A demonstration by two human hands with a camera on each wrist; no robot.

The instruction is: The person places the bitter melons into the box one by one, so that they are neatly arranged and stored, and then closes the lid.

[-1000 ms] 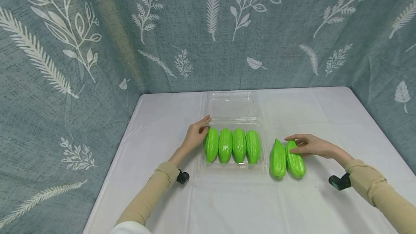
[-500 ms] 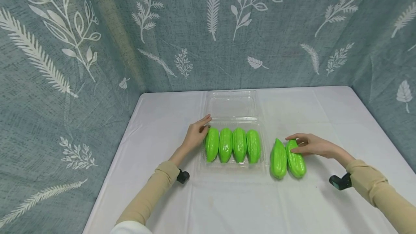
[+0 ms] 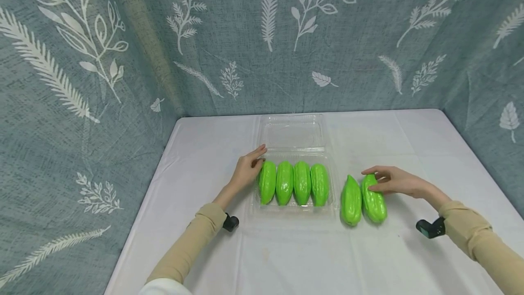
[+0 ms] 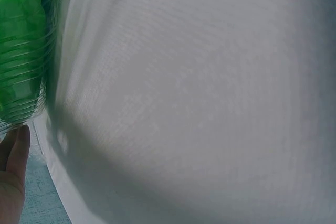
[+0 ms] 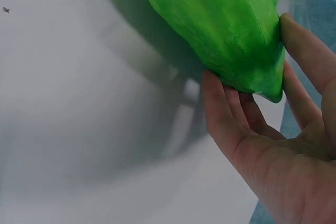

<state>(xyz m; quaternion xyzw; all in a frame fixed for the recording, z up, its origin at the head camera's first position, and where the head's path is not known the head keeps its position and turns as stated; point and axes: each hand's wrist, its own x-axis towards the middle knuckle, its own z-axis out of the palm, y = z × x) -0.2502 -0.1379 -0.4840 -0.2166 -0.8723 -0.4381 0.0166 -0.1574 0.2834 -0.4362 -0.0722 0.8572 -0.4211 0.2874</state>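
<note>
My right hand (image 3: 395, 181) pinches a bright green bitter melon (image 3: 374, 201) near its far, pointed end. The right wrist view shows the thumb on one side of this melon (image 5: 231, 30) and fingers on the other; its shadow falls on the cloth beside it. Just left of it lies another bitter melon (image 3: 350, 204). Several more bitter melons (image 3: 284, 183) stand side by side in a clear plastic clamshell box (image 3: 292, 209). At the box's left rim, near the hinge, rests my left hand (image 3: 244, 171). In the left wrist view, straight fingers (image 4: 20, 148) touch the box's end.
The box's clear lid (image 3: 291, 131) lies folded back, away from me. A white cloth (image 3: 294, 254) covers the table. Blue-grey curtains (image 3: 245, 26) with white leaf prints hang behind and at both sides.
My right hand has shifted slightly right and away from me with the pinched bitter melon, widening the gap to its neighbour. My left hand and the box have stayed put.
</note>
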